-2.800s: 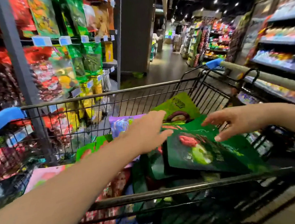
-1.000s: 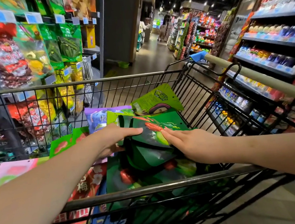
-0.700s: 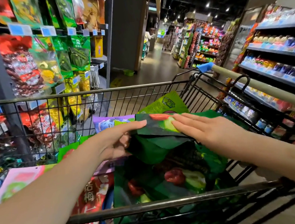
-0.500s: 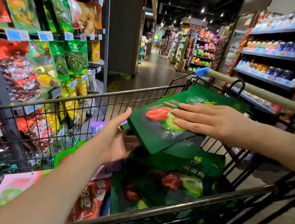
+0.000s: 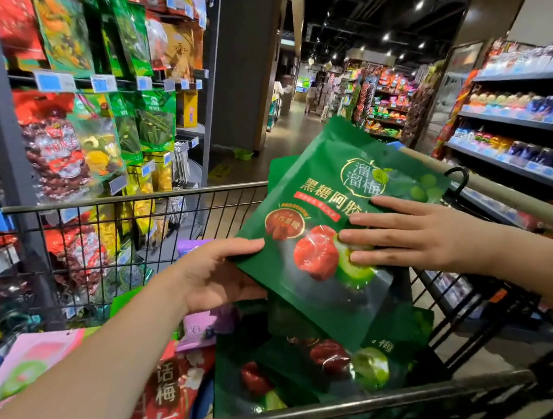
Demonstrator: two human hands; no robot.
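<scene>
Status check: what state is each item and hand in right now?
green pouch: held above the cart's load, tilted, front up.
left hand: grips the pouch's left edge, thumb on top.
right hand: fingers straight, flat on the pouch's front.
shopping cart: loaded with snack packs.
green packs in cart: lying flat below the held pouch.
red pack: lying in the cart.

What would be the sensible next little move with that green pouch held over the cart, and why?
Probably lift the green pouch a little higher and swing it left towards the hanging snack racks. The left hand pinches its left edge, the right hand lies flat on its front, and it is held above the other packets in the cart, so it seems on its way out.
</scene>
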